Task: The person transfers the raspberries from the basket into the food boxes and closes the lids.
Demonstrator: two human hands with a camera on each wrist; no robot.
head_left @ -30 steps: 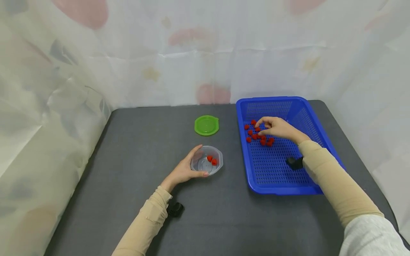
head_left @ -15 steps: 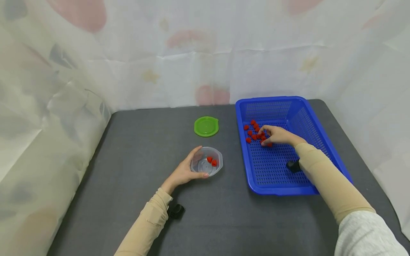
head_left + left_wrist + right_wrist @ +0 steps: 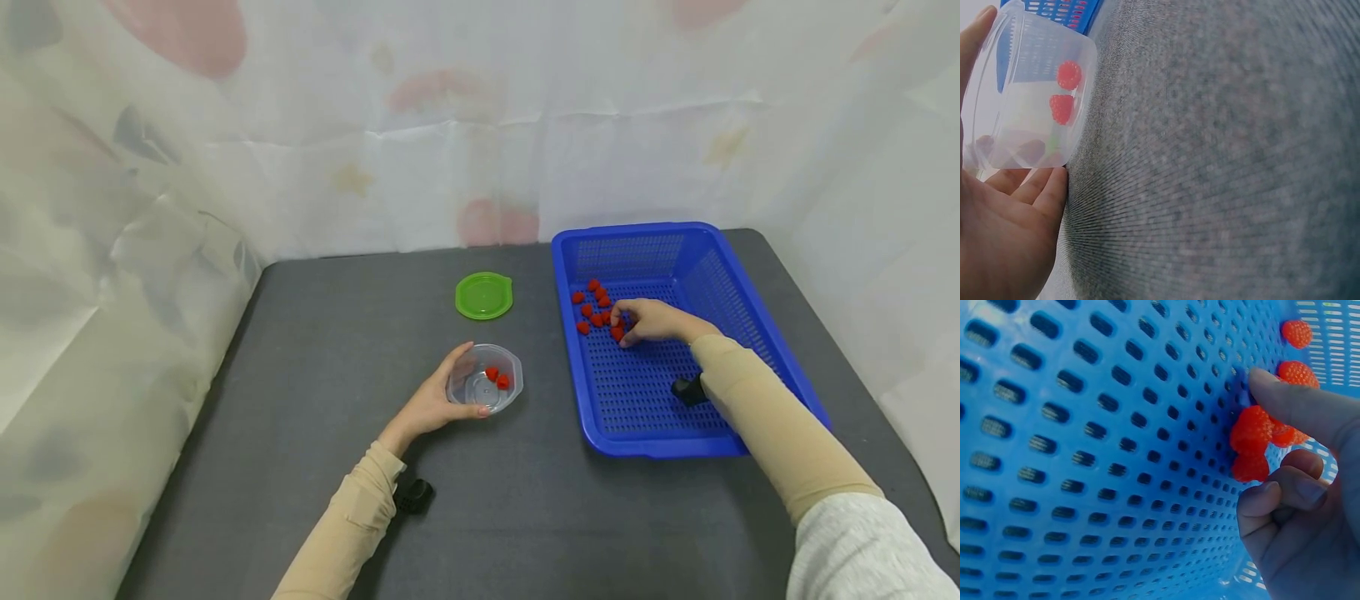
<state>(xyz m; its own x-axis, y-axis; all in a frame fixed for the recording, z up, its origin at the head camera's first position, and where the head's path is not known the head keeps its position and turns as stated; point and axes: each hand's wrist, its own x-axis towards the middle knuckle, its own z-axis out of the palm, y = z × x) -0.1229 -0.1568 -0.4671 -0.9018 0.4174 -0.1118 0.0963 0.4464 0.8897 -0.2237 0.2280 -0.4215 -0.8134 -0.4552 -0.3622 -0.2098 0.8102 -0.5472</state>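
Red raspberries lie in the blue basket, mostly toward its left side. My right hand is down among them with bent fingers. In the right wrist view, two touching raspberries sit between its thumb and curled fingers; whether they are pinched I cannot tell. My left hand holds a clear plastic tub by its sides, thumb on the near side. Inside the tub are two raspberries. The tub's base meets the dark table in the left wrist view.
A green lid lies flat on the grey table behind the tub. White patterned sheeting hangs along the back and sides. The basket's raised rim stands to the right of the tub.
My right hand has moved nearer and lower among the raspberries, its thumb and fingers more bent. The raspberries at the cluster's near right are now hidden by it. The left hand stays on the tub.
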